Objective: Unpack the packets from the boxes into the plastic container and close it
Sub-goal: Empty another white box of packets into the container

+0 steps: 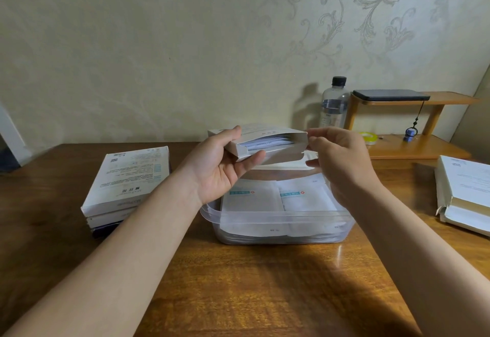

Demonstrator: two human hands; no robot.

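A flat white box [275, 137] hangs above the clear plastic container [278, 228], its open side towards me, with white packets [267, 142] showing inside. My left hand [225, 167] grips the box's left end, fingers on top and thumb underneath. At the box's right end my right hand [336, 161] pinches the open flap. The container stands on the wooden table [238, 283] without a lid and holds several white packets [252, 204] with teal labels.
A stack of white boxes [127, 185] lies left of the container. More boxes [464, 193] lie at the right edge. A water bottle [334, 103], a wooden shelf [413, 124] carrying a phone [389, 95], and a tape roll [368, 137] stand at the back right.
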